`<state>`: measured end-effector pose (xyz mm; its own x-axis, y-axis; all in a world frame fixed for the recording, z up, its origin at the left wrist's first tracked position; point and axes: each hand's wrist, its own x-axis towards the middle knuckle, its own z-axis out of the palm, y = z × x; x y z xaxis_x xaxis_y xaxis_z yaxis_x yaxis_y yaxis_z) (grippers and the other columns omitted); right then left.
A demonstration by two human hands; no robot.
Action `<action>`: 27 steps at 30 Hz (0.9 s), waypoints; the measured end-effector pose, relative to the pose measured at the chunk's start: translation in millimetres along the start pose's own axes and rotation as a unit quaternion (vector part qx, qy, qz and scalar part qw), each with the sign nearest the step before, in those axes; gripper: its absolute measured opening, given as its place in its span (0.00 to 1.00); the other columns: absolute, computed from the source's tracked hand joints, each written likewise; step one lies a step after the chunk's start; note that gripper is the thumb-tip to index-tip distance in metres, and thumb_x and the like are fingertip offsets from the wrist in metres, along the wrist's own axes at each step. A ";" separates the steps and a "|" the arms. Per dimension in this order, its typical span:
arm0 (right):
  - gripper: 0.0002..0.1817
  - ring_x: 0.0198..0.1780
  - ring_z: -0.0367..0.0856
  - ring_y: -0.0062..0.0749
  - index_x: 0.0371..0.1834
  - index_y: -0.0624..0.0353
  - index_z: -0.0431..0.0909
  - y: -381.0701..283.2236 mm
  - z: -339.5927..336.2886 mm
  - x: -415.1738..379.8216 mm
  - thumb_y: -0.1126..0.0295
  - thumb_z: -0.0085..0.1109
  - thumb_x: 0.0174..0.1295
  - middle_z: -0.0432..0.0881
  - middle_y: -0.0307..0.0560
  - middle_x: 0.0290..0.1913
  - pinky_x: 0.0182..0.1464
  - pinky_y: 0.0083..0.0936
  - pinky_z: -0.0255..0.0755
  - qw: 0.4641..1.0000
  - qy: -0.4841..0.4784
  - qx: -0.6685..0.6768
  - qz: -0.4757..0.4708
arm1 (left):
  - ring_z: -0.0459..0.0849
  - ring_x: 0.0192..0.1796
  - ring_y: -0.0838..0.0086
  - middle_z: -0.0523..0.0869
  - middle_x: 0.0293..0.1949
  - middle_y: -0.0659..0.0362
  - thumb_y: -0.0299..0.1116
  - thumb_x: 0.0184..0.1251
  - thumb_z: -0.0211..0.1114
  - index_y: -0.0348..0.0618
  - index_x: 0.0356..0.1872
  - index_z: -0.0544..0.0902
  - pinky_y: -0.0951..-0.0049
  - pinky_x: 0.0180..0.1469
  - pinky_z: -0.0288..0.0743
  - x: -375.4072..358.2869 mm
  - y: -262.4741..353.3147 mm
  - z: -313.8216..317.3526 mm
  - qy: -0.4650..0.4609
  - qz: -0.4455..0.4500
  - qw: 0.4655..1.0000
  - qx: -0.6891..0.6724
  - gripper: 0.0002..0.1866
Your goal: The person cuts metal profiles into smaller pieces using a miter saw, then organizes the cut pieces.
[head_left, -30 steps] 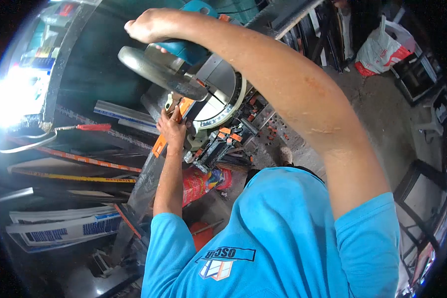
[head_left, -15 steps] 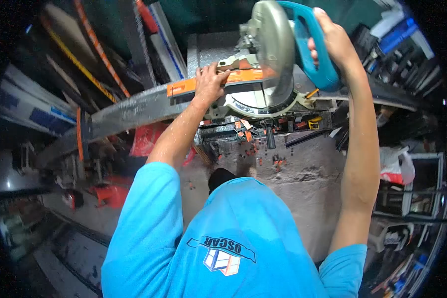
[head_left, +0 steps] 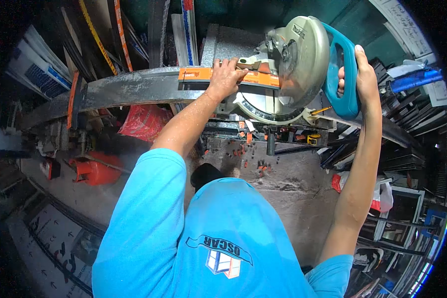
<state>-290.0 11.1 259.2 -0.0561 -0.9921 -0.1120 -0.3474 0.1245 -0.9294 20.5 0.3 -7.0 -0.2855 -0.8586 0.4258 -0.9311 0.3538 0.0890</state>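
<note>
**Crowded metal workshop, mitre saw on a long bench rail**

The room is a cramped workshop with a bare concrete floor [head_left: 303, 184] strewn with small orange and dark offcuts below the saw. Long metal profiles [head_left: 149, 30] lean in bundles along the far side, some with orange and yellow taped edges, and more dark bars are stacked at the right. A red gas-can-like container [head_left: 97, 170] lies on the floor at the left, with a red sack [head_left: 144, 121] just beyond it under the bench. A white and red plastic bag [head_left: 380, 196] sits on the floor at the right.

The work surface is a long grey support rail [head_left: 119, 89] running from the left edge to the mitre saw [head_left: 278, 74], whose round base stands near the middle of the view. An orange-wrapped profile [head_left: 196, 74] lies along the rail against the saw's fence and passes under the blade guard [head_left: 303, 59].

The left hand [head_left: 227, 77] presses down flat on the orange-wrapped profile just beside the blade, fingers spread over its top and far edge. The right hand [head_left: 363, 74] is wrapped around the saw's teal handle [head_left: 345, 69], fingers curled tight through the loop, with the saw head raised above the profile. The person's blue shirt [head_left: 223, 233] fills the lower part of the view.
</note>
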 end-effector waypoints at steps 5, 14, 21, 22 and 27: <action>0.38 0.16 0.77 0.31 0.27 0.61 0.79 4.7 2.1 -5.6 0.35 0.43 0.77 0.79 0.46 0.20 0.21 0.30 0.76 1.000 0.013 0.007 -0.015 | 0.77 0.65 0.58 0.79 0.66 0.52 0.29 0.53 0.78 0.68 0.59 0.89 0.43 0.72 0.62 1.5 -0.1 1.2 -0.016 -0.005 1.000 -0.006 0.29; 0.37 0.17 0.78 0.29 0.29 0.61 0.79 19.3 6.5 -11.5 0.36 0.41 0.79 0.80 0.45 0.21 0.21 0.31 0.76 0.999 0.029 0.015 -0.037 | 0.77 0.66 0.58 0.78 0.67 0.52 0.29 0.53 0.78 0.68 0.60 0.89 0.42 0.73 0.60 2.1 1.1 -1.1 -0.029 -0.007 1.000 0.001 0.30; 0.36 0.17 0.77 0.28 0.28 0.59 0.78 23.9 10.4 -18.5 0.36 0.42 0.79 0.78 0.43 0.19 0.21 0.29 0.75 0.998 0.031 0.012 -0.054 | 0.76 0.66 0.57 0.78 0.66 0.51 0.29 0.48 0.80 0.68 0.63 0.87 0.42 0.72 0.62 0.4 0.1 0.2 -0.019 0.005 1.000 0.007 0.35; 0.35 0.18 0.78 0.28 0.33 0.60 0.79 24.7 10.0 -18.9 0.37 0.42 0.79 0.80 0.45 0.22 0.21 0.30 0.76 0.998 0.026 0.016 -0.055 | 0.76 0.66 0.57 0.78 0.66 0.51 0.29 0.47 0.80 0.68 0.62 0.87 0.43 0.72 0.62 0.1 0.4 0.1 -0.012 0.004 1.000 0.002 0.35; 0.33 0.18 0.79 0.27 0.36 0.60 0.77 33.3 9.8 -20.8 0.38 0.41 0.80 0.80 0.45 0.22 0.21 0.30 0.76 0.998 0.032 0.022 -0.059 | 0.76 0.66 0.57 0.77 0.67 0.52 0.30 0.44 0.82 0.68 0.62 0.87 0.44 0.72 0.62 -0.3 0.9 1.0 -0.009 0.009 1.000 0.012 0.37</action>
<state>-291.3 35.8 227.1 -0.0767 -0.9968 0.0205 -0.3142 0.0046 -0.9493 19.5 0.5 -8.0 -0.3057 -0.8594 0.4099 -0.9311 0.3599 0.0600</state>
